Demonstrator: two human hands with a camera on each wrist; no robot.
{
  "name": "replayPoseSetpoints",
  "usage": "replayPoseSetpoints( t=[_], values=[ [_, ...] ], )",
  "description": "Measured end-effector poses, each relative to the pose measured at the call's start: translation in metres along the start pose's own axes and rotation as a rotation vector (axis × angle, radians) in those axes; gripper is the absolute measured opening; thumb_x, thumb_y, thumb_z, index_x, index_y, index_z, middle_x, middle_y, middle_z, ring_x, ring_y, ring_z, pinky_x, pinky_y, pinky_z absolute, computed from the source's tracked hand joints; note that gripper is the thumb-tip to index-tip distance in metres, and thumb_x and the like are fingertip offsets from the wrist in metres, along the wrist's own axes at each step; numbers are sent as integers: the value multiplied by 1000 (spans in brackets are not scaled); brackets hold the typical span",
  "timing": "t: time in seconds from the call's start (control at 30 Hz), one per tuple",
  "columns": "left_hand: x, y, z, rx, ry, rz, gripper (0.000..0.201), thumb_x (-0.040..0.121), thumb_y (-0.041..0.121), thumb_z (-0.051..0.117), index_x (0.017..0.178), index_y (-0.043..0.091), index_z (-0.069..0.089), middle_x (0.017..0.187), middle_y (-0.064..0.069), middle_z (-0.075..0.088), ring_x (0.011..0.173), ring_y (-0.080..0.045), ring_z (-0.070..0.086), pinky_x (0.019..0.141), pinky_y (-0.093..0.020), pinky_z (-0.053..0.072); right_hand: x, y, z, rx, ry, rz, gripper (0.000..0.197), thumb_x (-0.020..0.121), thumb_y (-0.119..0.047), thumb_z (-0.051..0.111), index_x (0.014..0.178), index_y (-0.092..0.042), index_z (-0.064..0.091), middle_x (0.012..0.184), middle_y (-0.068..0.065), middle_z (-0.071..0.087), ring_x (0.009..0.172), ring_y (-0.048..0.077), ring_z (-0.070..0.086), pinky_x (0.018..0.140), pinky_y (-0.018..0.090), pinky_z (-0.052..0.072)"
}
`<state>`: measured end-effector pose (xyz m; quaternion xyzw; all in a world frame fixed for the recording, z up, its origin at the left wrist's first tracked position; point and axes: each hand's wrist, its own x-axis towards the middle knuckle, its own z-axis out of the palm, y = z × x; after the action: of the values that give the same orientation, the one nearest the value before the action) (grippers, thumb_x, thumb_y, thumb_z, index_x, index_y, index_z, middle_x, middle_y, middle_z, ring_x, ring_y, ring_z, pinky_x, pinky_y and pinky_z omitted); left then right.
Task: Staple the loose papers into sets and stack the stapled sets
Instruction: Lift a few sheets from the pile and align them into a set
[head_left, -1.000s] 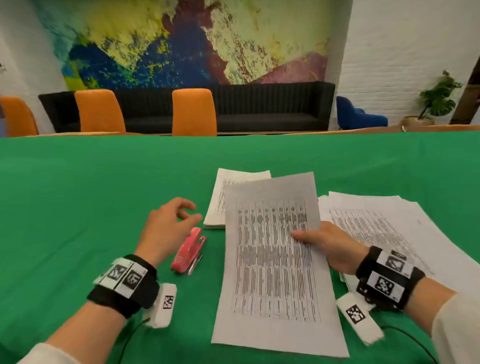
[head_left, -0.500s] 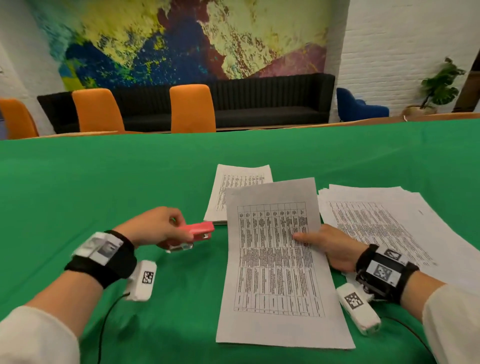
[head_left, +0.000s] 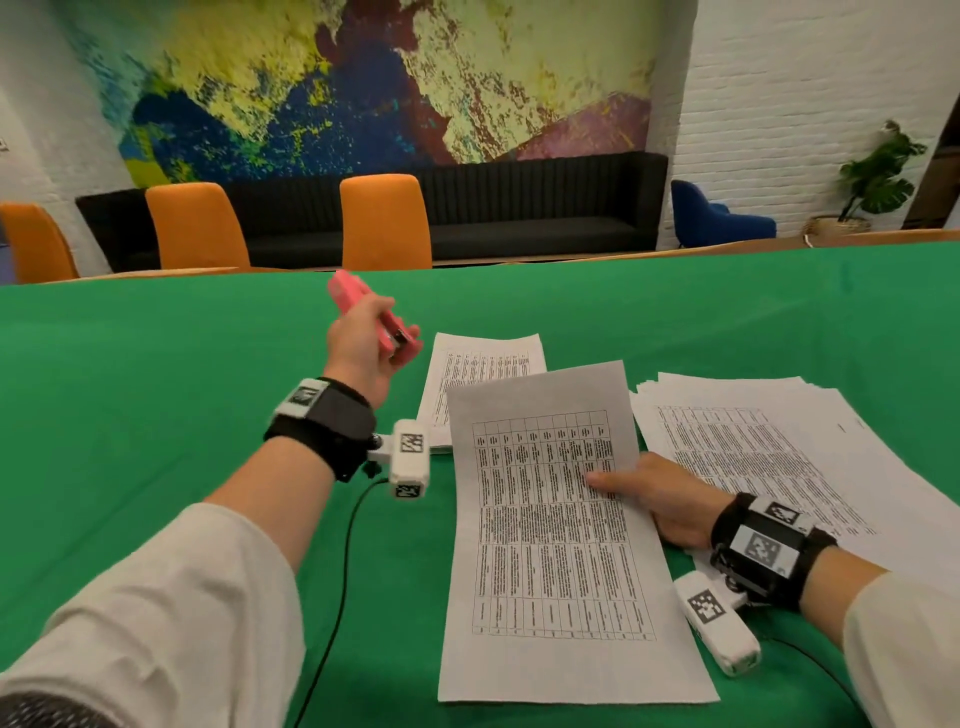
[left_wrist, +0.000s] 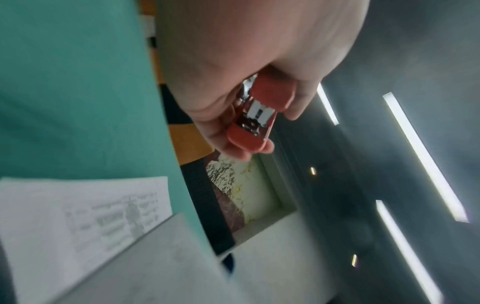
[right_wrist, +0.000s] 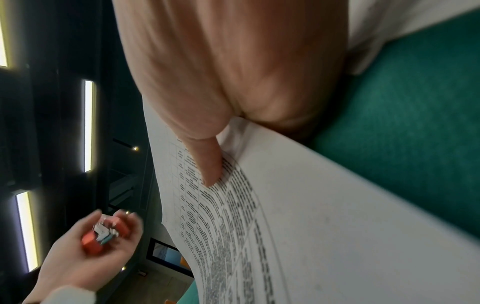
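Note:
My left hand (head_left: 366, 340) is raised above the green table and grips a small red stapler (head_left: 363, 306) (left_wrist: 255, 115) (right_wrist: 103, 236), tilted up and away from me. A set of printed papers (head_left: 550, 545) (right_wrist: 259, 216) lies lengthwise in front of me, its far end lifted off the table. My right hand (head_left: 649, 493) pinches that set at its right edge, thumb (right_wrist: 205, 162) on the printed face. A stack of papers (head_left: 483, 364) (left_wrist: 78, 209) lies beyond the set. A pile of loose papers (head_left: 779, 452) spreads at the right.
The green table (head_left: 156, 415) stretches wide to the left and far side. Orange chairs (head_left: 384, 223) stand behind its far edge, with a black sofa (head_left: 519, 213) along the wall. Cables run from the wrist cameras near the front edge.
My left hand took the stapler off the table and lifted it up and forward, turning it upward. My right hand kept hold of the paper set, whose far end rose slightly.

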<state>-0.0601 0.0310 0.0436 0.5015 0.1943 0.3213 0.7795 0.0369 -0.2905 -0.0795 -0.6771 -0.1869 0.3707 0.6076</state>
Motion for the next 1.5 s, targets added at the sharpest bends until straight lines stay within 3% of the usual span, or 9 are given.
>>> replayPoseSetpoints(
  t=[0.2,0.3,0.4,0.53,0.73,0.87,1.03,1.37,1.5],
  values=[
    [2,-41,54,545,-152,288,38,99,51,63,120,21,51,100,-5,62,84,-20,62,79,-42,58,1,0,0,1,-3,-8,45,88,-22,71,129,-4,64,120,20,74,112,42,71,105,60,51],
    [5,-57,58,664,-183,251,53,88,71,59,115,26,52,101,-6,65,85,-22,66,86,-50,61,1,0,-1,25,-8,2,41,92,-19,69,130,-2,63,121,22,73,112,43,70,103,58,54],
    [5,-71,49,737,-174,212,60,80,81,54,108,28,53,99,-5,67,84,-22,66,88,-50,58,1,1,-2,45,-12,2,38,95,-17,68,129,-2,63,121,22,73,112,43,71,100,56,55],
    [6,-86,32,682,-136,164,47,91,71,57,103,26,59,96,3,62,85,-17,60,82,-39,51,3,3,-3,66,-9,-5,43,91,-19,70,131,-3,63,123,22,73,114,43,70,105,61,51],
    [1,-104,19,660,-95,155,51,86,73,57,100,24,61,86,6,59,76,-16,58,71,-33,44,1,2,-2,58,-14,-22,35,98,-15,66,131,-4,63,121,18,74,111,37,72,100,53,57],
    [-4,-111,21,681,-94,178,60,81,78,56,104,23,65,92,1,67,80,-21,65,76,-40,54,0,1,-1,79,-28,-9,35,99,-14,65,133,-5,62,123,19,74,111,38,72,97,51,58],
    [-5,-114,23,660,-61,191,57,83,75,57,104,23,66,94,1,67,82,-21,65,74,-36,50,-1,1,-1,82,-25,-13,34,99,-13,65,132,-6,62,122,18,74,110,37,73,96,51,58],
    [-10,-114,23,614,-34,178,61,76,77,60,103,22,67,96,-2,70,83,-23,67,74,-40,57,-2,1,-1,74,-22,-17,33,99,-13,65,131,-4,63,121,20,74,111,39,72,98,53,57],
    [-12,-116,27,547,21,194,50,77,70,67,87,22,66,77,4,64,69,-20,62,68,-38,56,-2,1,-2,67,-28,-21,35,98,-15,66,131,-3,63,123,20,73,112,40,71,102,56,55]
  ],
)
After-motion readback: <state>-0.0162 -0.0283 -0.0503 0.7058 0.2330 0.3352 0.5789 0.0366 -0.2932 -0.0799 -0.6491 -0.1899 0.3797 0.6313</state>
